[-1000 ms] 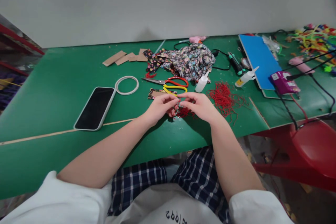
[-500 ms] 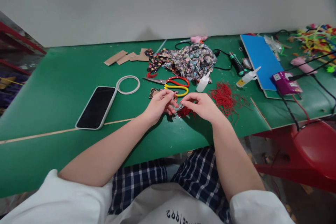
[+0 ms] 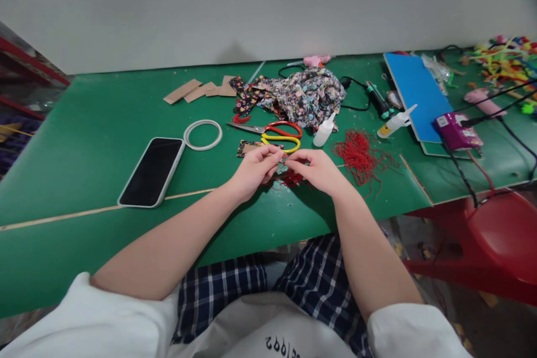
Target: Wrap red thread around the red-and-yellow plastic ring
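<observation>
My left hand and my right hand meet above the green table, fingertips almost touching. Both are closed in a pinch; what lies between the fingers is too small to make out, though a bit of red shows there. Under them is a small heap of red cord pieces, partly hidden. Just beyond my fingers lie scissors with one red and one yellow handle. A piece of flowered fabric with brown card sits beside my left hand. Right of my right hand is a larger pile of red cords.
A phone and a pale ring lie left. Behind are card pieces and bunched flowered fabric. A small glue bottle, another bottle, a blue board and a purple power block with cables stand right.
My fingertips have drawn closer together, and the left fingers have curled in more. The right hand has shifted slightly left. Other things stay where they were.
</observation>
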Tool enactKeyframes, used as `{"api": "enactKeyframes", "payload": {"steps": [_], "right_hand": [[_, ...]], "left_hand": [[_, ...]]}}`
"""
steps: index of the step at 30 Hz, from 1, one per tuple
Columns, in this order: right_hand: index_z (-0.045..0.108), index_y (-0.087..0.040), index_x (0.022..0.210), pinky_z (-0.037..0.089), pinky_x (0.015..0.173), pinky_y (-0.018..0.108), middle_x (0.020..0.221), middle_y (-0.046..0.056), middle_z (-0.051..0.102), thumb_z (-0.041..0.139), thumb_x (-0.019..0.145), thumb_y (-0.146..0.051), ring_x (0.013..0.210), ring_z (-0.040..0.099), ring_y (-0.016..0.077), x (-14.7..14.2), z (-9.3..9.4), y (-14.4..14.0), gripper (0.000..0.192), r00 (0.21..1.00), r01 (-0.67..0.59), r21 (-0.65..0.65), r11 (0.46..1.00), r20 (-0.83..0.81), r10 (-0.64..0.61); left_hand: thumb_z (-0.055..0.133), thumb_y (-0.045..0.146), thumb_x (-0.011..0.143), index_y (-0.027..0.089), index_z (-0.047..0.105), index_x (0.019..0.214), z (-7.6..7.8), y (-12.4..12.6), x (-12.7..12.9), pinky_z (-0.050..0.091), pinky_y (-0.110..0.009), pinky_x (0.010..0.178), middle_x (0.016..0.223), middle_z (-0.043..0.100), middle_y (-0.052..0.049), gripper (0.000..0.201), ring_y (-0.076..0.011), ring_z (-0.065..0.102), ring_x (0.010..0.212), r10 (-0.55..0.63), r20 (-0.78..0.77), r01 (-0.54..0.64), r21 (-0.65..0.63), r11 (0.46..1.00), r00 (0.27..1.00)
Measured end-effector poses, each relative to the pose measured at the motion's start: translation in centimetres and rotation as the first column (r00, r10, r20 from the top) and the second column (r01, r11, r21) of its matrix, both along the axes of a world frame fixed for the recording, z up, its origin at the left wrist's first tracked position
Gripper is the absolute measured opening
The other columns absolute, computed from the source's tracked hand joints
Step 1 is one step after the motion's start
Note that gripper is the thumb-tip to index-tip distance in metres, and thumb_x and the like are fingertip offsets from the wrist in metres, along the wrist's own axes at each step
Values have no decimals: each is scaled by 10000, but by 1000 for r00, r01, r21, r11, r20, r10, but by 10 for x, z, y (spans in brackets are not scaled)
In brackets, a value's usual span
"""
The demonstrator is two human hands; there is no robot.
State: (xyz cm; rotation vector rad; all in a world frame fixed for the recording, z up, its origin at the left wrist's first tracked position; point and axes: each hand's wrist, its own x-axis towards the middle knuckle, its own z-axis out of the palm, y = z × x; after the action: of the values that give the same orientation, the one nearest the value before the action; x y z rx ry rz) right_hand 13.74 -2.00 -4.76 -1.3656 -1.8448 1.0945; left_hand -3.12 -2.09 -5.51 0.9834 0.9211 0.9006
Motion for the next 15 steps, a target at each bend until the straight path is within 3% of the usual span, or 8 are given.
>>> {"api": "enactKeyframes", "payload": {"steps": [7,12,15], "right_hand": [[664,-180,686,451,757,286,1028,49,680,620,747,-300,857,610,136,2,2,1,142,973,42,-1,999,-227,-41],[667,-165,709,383,557,245,641,-9,628,638,725,-352,548,495,78,1,2,0,191,979,32,-128,991,-193,-56],[666,-160,703,344,520,233,592,-23,588,649,714,-366,516,450,65,2,4,0,207,979,48,-160,986,-187,-77]], "left_hand": [[687,413,729,170,544,772,-1,0,-1,140,-148,343,436,399,101,285,-12,240,334,19,3,-19,-26,999,1000],[675,409,737,165,569,797,-1,0,-1,149,-153,337,438,392,103,273,-14,241,335,-1,-20,0,-25,1000,1000],[677,407,732,169,556,777,-1,0,-1,145,-151,343,434,394,104,270,-14,239,337,24,-29,-25,-23,999,999]]}}
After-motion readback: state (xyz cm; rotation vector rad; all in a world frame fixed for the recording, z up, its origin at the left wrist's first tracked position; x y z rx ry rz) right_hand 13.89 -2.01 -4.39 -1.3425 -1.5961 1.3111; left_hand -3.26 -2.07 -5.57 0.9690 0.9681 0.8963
